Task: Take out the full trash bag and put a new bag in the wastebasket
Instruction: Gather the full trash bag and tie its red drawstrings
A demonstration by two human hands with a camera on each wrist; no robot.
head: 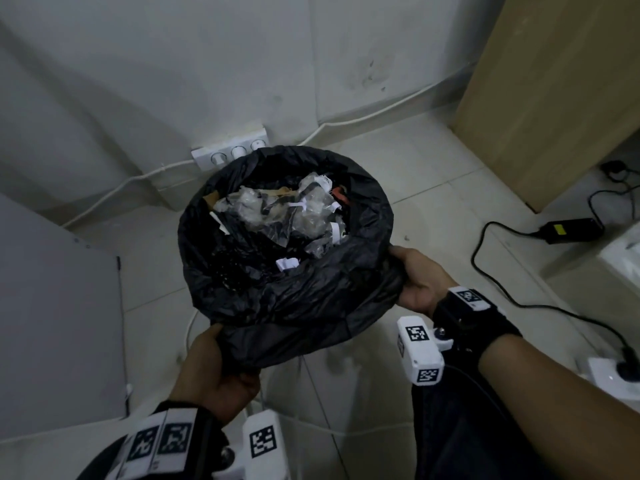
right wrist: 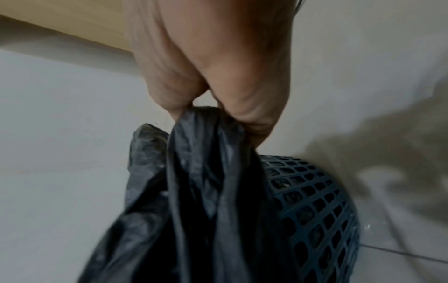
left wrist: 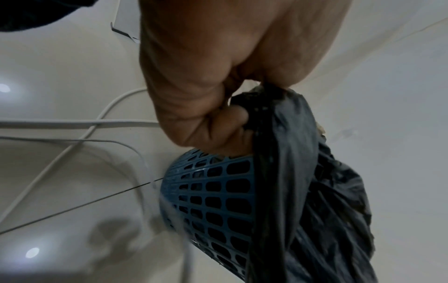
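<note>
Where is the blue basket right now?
The blue basket stands on the tiled floor under the black trash bag, hidden from the head view; both wrist views show its mesh wall beside the bag.

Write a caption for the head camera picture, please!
Both hands, left hand and right hand, grip the full black trash bag.

From the head camera I can't see the wastebasket at all; the black trash bag (head: 298, 299) drapes over it completely. My left hand (head: 214, 372) has its fingertips buried under the bag's rim, and my right hand (head: 420, 282) hides its fingers behind the plastic too. On the wrist cameras the blue wastebasket (left wrist: 213, 203) runs off the bottom edge, and the bag is smeared with blur. The rubbish (head: 277, 216) inside is too jumbled for me to name.
</note>
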